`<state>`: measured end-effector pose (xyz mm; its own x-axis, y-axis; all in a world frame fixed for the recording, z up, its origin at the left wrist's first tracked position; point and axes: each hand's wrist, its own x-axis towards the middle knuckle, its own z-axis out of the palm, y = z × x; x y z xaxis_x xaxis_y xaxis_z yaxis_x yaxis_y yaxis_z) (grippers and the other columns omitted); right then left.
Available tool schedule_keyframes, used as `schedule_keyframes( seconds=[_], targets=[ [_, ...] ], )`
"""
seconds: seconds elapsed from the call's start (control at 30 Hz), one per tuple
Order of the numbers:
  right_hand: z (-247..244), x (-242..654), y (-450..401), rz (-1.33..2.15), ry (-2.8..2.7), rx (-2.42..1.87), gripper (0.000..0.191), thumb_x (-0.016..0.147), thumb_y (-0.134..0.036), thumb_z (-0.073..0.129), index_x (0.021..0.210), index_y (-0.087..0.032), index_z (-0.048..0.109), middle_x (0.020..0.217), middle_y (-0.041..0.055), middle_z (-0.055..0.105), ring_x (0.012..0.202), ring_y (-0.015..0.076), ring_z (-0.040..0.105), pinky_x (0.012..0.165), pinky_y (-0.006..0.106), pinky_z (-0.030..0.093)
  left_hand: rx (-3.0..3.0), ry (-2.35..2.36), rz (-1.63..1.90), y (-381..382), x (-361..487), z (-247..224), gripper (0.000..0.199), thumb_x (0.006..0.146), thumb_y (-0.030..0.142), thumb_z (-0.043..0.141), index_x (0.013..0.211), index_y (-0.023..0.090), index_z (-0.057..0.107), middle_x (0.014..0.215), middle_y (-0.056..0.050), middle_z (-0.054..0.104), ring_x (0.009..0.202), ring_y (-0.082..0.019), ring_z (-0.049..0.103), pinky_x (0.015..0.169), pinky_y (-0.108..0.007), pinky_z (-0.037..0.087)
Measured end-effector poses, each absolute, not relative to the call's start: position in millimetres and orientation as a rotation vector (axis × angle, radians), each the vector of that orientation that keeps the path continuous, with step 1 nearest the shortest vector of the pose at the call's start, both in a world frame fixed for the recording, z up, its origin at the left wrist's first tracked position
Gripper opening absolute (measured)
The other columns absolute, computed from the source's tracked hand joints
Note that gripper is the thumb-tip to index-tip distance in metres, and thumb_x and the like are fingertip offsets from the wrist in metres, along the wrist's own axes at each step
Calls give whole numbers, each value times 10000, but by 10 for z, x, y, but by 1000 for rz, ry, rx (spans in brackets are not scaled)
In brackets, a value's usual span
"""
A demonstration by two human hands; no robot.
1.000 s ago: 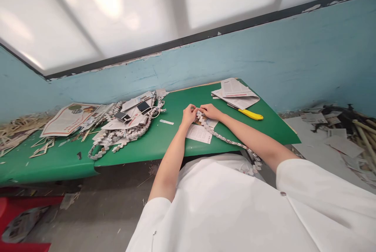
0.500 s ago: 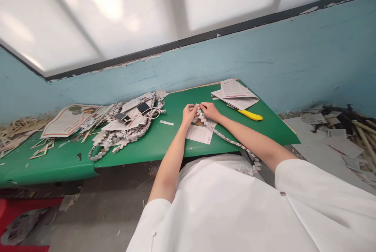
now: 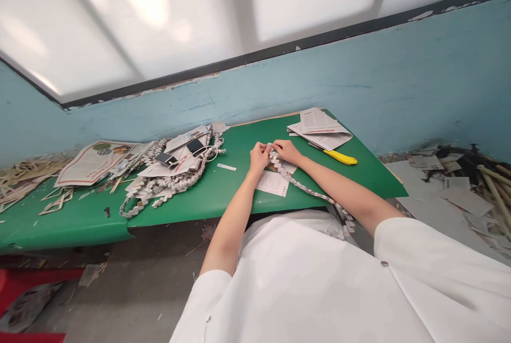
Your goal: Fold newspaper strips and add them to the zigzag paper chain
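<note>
Over the green table, my left hand and my right hand meet at the upper end of a folded-paper chain. Fingers of both hands are pinched on that end. From there the zigzag chain runs down to the right, under my right forearm, and over the table's front edge to my lap. Printed paper pieces lie on the table just below my hands. A small paper strip lies to the left.
On the green table, a heap of paper chains with newspapers and a dark device with a white cable sits left. A yellow-handled cutter lies beside folded newspapers at right. Wooden sticks are far left, a red stool below.
My left hand has shifted slightly right, closer to my right hand. The chain's end is now more covered by my fingers.
</note>
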<state>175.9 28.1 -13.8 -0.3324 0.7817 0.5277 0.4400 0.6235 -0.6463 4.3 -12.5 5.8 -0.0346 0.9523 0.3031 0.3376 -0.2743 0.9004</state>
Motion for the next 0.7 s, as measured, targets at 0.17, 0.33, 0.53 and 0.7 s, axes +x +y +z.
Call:
schedule_keyframes(
  seconds=[0.17,0.33,0.53,0.7],
  targets=[
    [-132,1755,274,547,-1956,-953,430,1023,-517,449,712,-223,492,705,20,578,697,197,500,682,333,368,1609,1386,1324,-129,75,72,304,903,308,748,784,233,478,667,5,696,554,-148,630,616,-279,484],
    [-91,1714,233,615,-1913,-926,425,1042,-549,376,767,-234,456,713,11,528,703,198,469,697,332,380,1523,1370,1403,-87,74,56,279,915,357,742,930,230,494,695,12,704,550,-142,638,608,-268,491],
    [-60,1697,212,657,-1931,-862,387,1036,-541,392,846,-227,516,773,20,558,748,206,499,740,340,401,1436,1397,1394,1,24,12,315,920,406,739,993,230,488,632,56,635,521,-129,597,601,-262,472],
    [-67,1727,220,681,-1921,-874,392,1017,-552,459,837,-217,556,772,25,586,740,202,501,718,335,402,1372,1339,1329,31,10,-13,378,897,425,760,1000,230,453,620,72,610,514,-115,573,585,-250,448]
  ],
)
